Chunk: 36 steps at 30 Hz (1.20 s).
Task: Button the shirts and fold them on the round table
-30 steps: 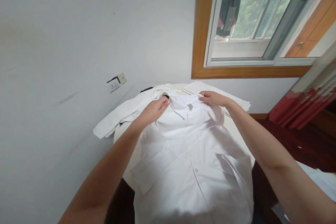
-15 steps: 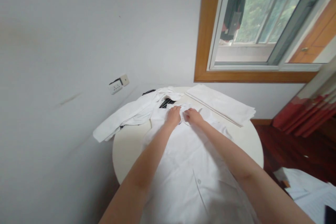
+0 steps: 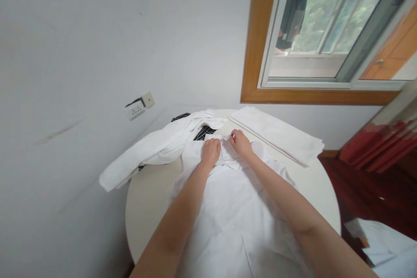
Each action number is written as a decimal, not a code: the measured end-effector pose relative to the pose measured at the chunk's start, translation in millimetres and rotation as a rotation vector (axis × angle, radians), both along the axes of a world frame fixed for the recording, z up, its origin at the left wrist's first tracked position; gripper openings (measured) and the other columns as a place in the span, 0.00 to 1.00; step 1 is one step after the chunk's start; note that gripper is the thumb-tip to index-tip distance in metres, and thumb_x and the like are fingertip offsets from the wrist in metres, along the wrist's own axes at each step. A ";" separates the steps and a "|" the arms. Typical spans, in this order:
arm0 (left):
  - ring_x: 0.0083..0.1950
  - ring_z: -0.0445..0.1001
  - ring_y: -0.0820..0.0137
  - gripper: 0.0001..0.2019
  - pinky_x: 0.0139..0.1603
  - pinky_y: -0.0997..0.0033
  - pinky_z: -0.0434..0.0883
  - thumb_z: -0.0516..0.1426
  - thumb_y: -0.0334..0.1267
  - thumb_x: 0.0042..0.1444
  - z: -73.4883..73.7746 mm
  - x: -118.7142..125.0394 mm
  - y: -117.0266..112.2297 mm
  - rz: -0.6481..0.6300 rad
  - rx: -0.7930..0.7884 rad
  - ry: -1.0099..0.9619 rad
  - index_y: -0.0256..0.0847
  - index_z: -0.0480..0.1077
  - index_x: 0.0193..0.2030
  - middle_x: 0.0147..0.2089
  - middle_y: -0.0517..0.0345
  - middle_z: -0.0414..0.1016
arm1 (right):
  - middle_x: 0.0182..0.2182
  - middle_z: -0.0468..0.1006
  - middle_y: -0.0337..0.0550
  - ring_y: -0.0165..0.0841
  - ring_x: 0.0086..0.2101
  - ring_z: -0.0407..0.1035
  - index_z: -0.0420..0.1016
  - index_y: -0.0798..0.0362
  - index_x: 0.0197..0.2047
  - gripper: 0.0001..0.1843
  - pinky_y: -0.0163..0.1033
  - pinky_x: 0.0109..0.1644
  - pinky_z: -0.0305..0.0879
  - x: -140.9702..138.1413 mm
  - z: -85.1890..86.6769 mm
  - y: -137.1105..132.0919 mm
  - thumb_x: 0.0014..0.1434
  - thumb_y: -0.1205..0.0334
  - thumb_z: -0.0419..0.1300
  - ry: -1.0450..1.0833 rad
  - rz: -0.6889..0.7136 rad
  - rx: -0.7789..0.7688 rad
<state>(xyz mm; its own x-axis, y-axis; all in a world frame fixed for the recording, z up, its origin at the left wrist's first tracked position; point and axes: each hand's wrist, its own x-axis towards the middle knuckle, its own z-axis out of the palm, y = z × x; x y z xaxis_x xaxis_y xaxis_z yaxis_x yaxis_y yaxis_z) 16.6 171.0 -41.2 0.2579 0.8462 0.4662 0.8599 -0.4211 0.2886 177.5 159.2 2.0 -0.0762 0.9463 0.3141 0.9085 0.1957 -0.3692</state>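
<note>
Shirt: white shirt [image 3: 234, 208] spread front-up on the round counter [image 3: 146, 191], collar [image 3: 228, 159] at the far end, hem end nearest the camera.
Left hand: left hand [image 3: 210, 152] down on the collar's left side, fingers curled under; grip half closed, impossible to tell whether pinching cloth or only pressing.
Right hand: right hand [image 3: 241, 143] just beside it at the collar's far edge; grip drawn small, fingertips pinched on the collar cloth.
Between: hands close together, not touching.
Far left: heap of white garments [image 3: 153, 152] with a black striped piece [image 3: 202, 132] peeking out, against the shirt's shoulder, one end hanging over the counter's edge.
Far right: folded white cloth [image 3: 280, 134] lying flat, near the right hand but apart from it.
Wall: socket [image 3: 138, 106] above the heap.
Beyond: wood-framed window [image 3: 250, 52]; red curtain [image 3: 384, 143] off to the right.
</note>
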 end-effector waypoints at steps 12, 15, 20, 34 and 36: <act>0.57 0.65 0.61 0.23 0.61 0.60 0.61 0.50 0.23 0.54 -6.9 0.4 9.8 -0.074 -0.014 -0.029 0.38 0.64 0.58 0.55 0.48 0.69 | 0.49 0.66 0.51 0.37 0.44 0.69 0.69 0.50 0.56 0.19 0.37 0.46 0.63 -5.6 -36.1 18.6 0.64 0.64 0.48 -0.120 0.119 -0.102; 0.57 0.67 0.63 0.27 0.61 0.61 0.62 0.49 0.21 0.54 -7.7 0.8 12.9 -0.148 -0.051 -0.051 0.40 0.62 0.60 0.57 0.52 0.71 | 0.48 0.67 0.50 0.36 0.43 0.69 0.72 0.52 0.51 0.18 0.37 0.46 0.64 -1.4 -39.1 22.0 0.61 0.68 0.48 -0.038 0.117 -0.055; 0.52 0.72 0.63 0.23 0.57 0.60 0.66 0.51 0.27 0.57 -10.1 -1.4 18.1 -0.136 -0.131 -0.190 0.40 0.61 0.60 0.52 0.54 0.76 | 0.47 0.71 0.48 0.36 0.43 0.68 0.68 0.53 0.49 0.17 0.38 0.48 0.63 3.6 -48.1 25.9 0.56 0.68 0.50 0.197 0.177 0.080; 0.46 0.73 0.66 0.12 0.53 0.65 0.68 0.53 0.31 0.58 -10.4 -9.0 31.5 -0.197 -0.185 -0.205 0.38 0.74 0.45 0.43 0.52 0.77 | 0.25 0.73 0.35 0.30 0.26 0.70 0.63 0.50 0.42 0.09 0.36 0.36 0.66 7.9 -62.6 37.0 0.58 0.61 0.47 0.633 0.200 -0.018; 0.43 0.73 0.67 0.11 0.50 0.66 0.69 0.54 0.33 0.58 -10.6 -12.0 32.0 -0.197 -0.201 -0.232 0.38 0.75 0.45 0.41 0.53 0.77 | 0.25 0.73 0.34 0.30 0.26 0.70 0.62 0.50 0.41 0.08 0.35 0.36 0.66 7.6 -62.9 37.2 0.58 0.61 0.48 0.657 0.216 -0.017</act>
